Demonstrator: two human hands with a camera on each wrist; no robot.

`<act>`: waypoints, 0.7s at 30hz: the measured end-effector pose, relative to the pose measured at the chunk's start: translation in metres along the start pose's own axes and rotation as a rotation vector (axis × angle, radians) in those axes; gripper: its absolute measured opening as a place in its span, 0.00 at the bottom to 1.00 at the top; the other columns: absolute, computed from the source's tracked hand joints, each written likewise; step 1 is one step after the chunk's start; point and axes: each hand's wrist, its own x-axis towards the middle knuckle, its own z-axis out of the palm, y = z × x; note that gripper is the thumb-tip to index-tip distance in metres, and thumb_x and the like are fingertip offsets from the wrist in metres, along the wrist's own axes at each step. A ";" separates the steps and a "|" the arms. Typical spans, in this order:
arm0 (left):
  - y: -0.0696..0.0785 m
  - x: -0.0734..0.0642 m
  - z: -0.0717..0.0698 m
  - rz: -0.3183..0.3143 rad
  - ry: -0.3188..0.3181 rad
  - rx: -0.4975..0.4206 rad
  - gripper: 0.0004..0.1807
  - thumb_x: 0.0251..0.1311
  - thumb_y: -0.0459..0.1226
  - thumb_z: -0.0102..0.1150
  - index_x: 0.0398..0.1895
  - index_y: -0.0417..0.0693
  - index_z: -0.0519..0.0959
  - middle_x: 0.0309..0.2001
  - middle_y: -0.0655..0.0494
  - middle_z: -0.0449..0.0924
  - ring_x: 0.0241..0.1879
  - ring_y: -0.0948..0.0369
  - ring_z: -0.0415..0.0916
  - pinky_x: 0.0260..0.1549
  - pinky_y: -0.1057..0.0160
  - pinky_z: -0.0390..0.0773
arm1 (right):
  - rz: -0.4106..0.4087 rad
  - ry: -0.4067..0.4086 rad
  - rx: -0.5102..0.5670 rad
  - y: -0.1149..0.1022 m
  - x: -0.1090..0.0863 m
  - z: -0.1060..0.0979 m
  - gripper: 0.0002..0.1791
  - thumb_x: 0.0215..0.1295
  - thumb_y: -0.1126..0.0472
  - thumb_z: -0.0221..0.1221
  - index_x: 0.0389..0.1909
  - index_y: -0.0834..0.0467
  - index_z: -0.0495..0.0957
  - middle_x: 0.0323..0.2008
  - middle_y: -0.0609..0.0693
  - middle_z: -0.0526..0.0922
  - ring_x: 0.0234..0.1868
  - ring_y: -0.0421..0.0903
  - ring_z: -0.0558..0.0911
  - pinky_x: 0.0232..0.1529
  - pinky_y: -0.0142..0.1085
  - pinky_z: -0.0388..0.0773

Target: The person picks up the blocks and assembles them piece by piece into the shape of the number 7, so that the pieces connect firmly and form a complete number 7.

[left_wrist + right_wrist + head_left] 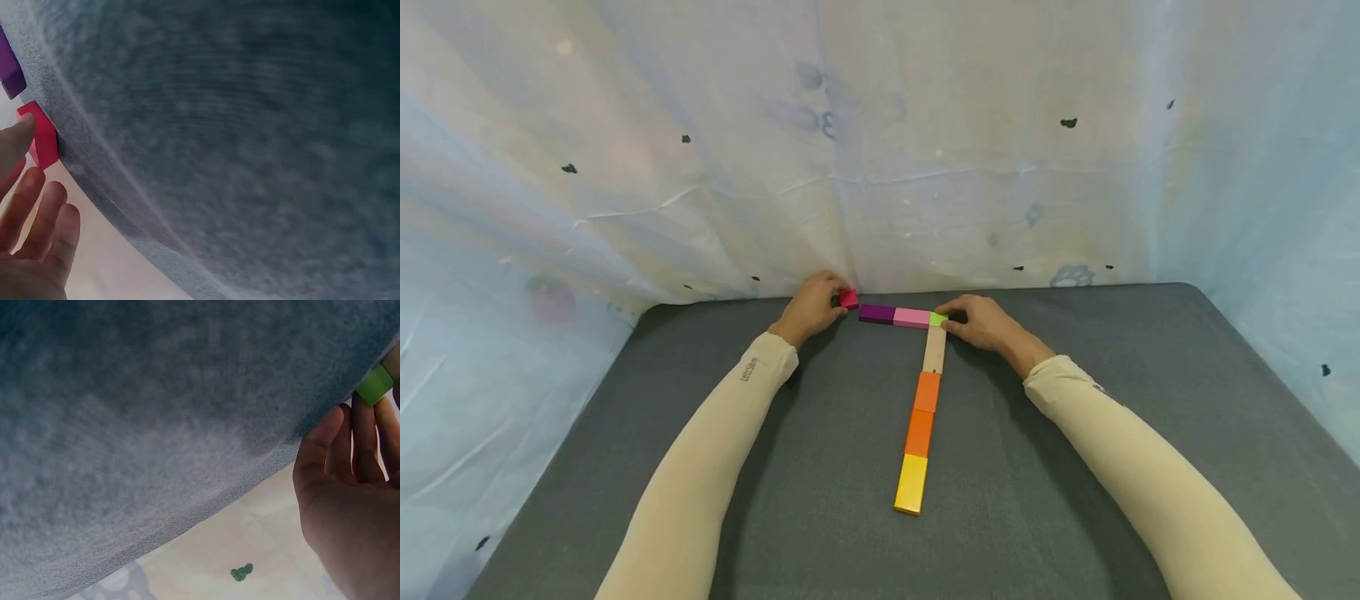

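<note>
My left hand pinches a small red block between thumb and index finger near the table's far edge. In the left wrist view, the thumb lies against the red block and the other fingers are spread below it. My right hand has thumb and index finger at the two sides of a light green block. That green block also shows at the right wrist view's edge. A pink block adjoins it on the left, then a purple block, which stands a small gap from the red one.
From the green block a line runs toward me: a plain wooden block, two orange blocks and a yellow block. All lie on a dark grey table. A pale patterned sheet hangs behind the far edge.
</note>
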 end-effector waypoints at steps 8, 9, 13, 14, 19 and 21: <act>-0.001 0.004 0.001 -0.023 -0.013 0.016 0.20 0.60 0.36 0.69 0.55 0.40 0.81 0.58 0.44 0.76 0.60 0.49 0.72 0.64 0.51 0.70 | -0.027 0.002 -0.004 -0.002 0.001 0.001 0.21 0.73 0.56 0.57 0.64 0.54 0.76 0.60 0.58 0.79 0.62 0.56 0.76 0.64 0.53 0.71; -0.001 0.004 0.000 -0.024 -0.015 0.012 0.19 0.59 0.36 0.69 0.54 0.40 0.82 0.57 0.44 0.77 0.59 0.49 0.73 0.63 0.51 0.70 | -0.026 0.001 -0.006 -0.002 0.001 0.001 0.21 0.73 0.56 0.57 0.65 0.54 0.76 0.60 0.58 0.79 0.63 0.56 0.76 0.64 0.53 0.71; -0.002 0.004 0.000 -0.015 -0.015 0.015 0.16 0.59 0.35 0.69 0.51 0.41 0.83 0.54 0.44 0.79 0.56 0.49 0.74 0.60 0.51 0.72 | -0.027 -0.002 -0.015 -0.003 0.003 0.002 0.21 0.73 0.56 0.57 0.65 0.54 0.76 0.61 0.58 0.79 0.63 0.57 0.76 0.65 0.54 0.71; -0.003 0.003 0.000 -0.015 -0.013 0.012 0.16 0.59 0.34 0.69 0.50 0.40 0.84 0.54 0.44 0.79 0.55 0.49 0.75 0.59 0.51 0.73 | -0.027 -0.002 -0.015 -0.004 0.003 0.002 0.21 0.73 0.56 0.57 0.65 0.54 0.76 0.61 0.58 0.79 0.63 0.57 0.76 0.65 0.54 0.71; -0.005 -0.002 -0.001 -0.023 -0.010 0.001 0.16 0.59 0.33 0.68 0.50 0.39 0.83 0.53 0.43 0.79 0.52 0.49 0.75 0.56 0.51 0.75 | -0.021 -0.010 -0.010 -0.005 0.005 0.004 0.21 0.73 0.56 0.57 0.64 0.54 0.77 0.61 0.57 0.79 0.63 0.57 0.75 0.65 0.53 0.70; -0.004 -0.004 -0.002 -0.022 -0.007 0.005 0.16 0.60 0.33 0.68 0.51 0.38 0.83 0.52 0.43 0.79 0.52 0.49 0.75 0.57 0.51 0.74 | -0.021 -0.015 -0.008 -0.006 0.005 0.004 0.21 0.73 0.56 0.57 0.64 0.54 0.77 0.61 0.58 0.79 0.64 0.57 0.75 0.66 0.53 0.70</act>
